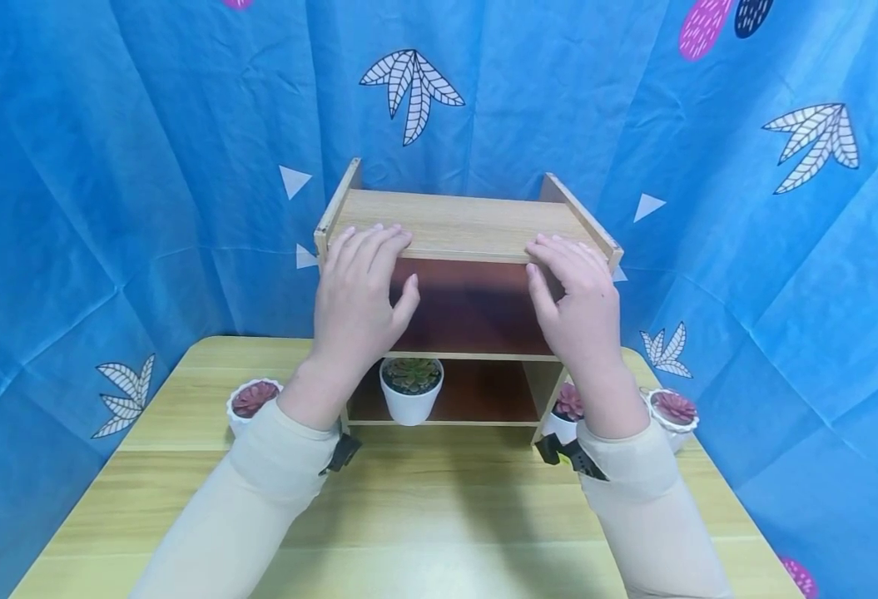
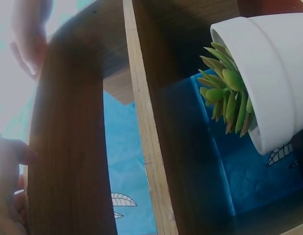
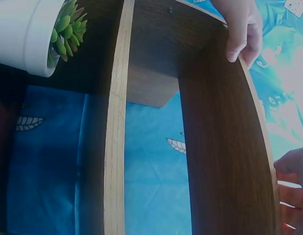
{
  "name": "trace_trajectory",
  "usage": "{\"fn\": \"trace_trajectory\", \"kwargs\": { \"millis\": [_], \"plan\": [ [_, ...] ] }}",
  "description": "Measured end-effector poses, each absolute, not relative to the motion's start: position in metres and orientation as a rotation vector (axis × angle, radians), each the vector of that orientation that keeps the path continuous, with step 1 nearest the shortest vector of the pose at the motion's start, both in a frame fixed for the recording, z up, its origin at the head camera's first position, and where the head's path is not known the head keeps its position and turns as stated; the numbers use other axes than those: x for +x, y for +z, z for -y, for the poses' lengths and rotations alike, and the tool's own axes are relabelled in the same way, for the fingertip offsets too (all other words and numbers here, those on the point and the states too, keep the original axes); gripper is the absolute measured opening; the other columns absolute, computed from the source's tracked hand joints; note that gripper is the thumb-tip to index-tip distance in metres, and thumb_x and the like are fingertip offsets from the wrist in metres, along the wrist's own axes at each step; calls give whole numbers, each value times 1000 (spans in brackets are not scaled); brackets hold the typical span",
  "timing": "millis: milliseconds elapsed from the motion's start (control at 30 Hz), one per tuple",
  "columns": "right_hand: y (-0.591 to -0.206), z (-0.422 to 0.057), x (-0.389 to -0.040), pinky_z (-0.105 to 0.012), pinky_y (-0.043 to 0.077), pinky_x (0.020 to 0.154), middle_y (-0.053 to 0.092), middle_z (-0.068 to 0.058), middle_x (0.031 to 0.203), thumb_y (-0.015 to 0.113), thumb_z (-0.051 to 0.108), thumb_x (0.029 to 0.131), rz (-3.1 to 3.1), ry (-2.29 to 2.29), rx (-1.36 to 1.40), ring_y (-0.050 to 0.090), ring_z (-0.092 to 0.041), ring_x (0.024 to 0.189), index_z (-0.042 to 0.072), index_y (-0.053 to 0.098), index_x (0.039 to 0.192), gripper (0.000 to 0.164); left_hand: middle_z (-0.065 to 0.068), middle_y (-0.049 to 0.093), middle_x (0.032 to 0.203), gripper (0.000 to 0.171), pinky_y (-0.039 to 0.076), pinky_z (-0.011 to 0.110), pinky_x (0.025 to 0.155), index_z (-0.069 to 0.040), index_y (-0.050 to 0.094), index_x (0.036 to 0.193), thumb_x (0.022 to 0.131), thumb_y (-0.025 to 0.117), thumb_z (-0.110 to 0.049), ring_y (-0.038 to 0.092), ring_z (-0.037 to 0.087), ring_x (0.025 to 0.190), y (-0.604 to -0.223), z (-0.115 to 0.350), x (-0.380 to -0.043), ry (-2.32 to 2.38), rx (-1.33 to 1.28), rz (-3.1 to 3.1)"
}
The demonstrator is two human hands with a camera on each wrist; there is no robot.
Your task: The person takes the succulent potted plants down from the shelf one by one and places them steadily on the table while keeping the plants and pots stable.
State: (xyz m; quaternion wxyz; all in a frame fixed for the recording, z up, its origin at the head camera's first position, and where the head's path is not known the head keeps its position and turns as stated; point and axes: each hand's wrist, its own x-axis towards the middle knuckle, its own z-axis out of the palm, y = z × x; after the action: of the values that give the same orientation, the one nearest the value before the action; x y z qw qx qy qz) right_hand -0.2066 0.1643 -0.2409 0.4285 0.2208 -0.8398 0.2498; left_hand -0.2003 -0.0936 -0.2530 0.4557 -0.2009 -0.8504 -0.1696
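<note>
A small wooden shelf stands upright on the table. Its top board has raised sides. My left hand holds the front edge of that board near its left end, fingers on top and thumb lower at the front. Near the right end, my right hand holds the same edge, its thumb against the front. A white pot with a green succulent sits in the shelf's lowest compartment, left of its middle. Both wrist views show this pot and the underside of the top board.
Pots with reddish succulents stand on the table: one left pot, one far-right pot, and another right pot partly behind my right wrist. A blue patterned cloth hangs behind and at both sides.
</note>
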Motion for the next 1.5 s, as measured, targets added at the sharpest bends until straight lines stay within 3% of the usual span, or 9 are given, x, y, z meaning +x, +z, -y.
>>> {"fn": "trace_trajectory", "kwargs": {
  "millis": [333, 1000, 1200, 1500],
  "plan": [
    [-239, -165, -203, -40, 35, 114, 66, -6, 132, 63, 20, 98, 2145, 621, 530, 54, -23, 132, 12, 70, 127, 31, 13, 54, 145, 56, 16, 42, 122, -4, 53, 141, 91, 67, -25, 41, 30, 141, -260, 96, -200, -334, -527, 2075],
    [-238, -167, -204, -40, 34, 115, 65, -7, 133, 64, 18, 97, 2163, 624, 515, 54, -23, 132, 11, 70, 128, 32, 15, 22, 164, 77, 12, 45, 123, -1, 26, 157, 94, 62, -26, 12, 28, 153, -292, 97, -187, -301, -518, 2095],
    [-239, -167, -203, -40, 35, 114, 66, -6, 133, 65, 19, 97, 2154, 619, 522, 54, -23, 132, 11, 70, 127, 32, 16, 21, 165, 77, 16, 48, 122, -1, 30, 155, 91, 66, -23, 15, 30, 153, -310, 96, -183, -372, -534, 2059],
    [-239, -167, -203, -40, 35, 115, 66, -7, 132, 66, 19, 96, 2141, 626, 533, 54, -23, 132, 11, 70, 127, 32, 19, 39, 156, 64, 25, 49, 119, 0, 40, 148, 92, 60, -25, 31, 34, 147, -331, 99, -182, -448, -555, 2031]
  ]
}}
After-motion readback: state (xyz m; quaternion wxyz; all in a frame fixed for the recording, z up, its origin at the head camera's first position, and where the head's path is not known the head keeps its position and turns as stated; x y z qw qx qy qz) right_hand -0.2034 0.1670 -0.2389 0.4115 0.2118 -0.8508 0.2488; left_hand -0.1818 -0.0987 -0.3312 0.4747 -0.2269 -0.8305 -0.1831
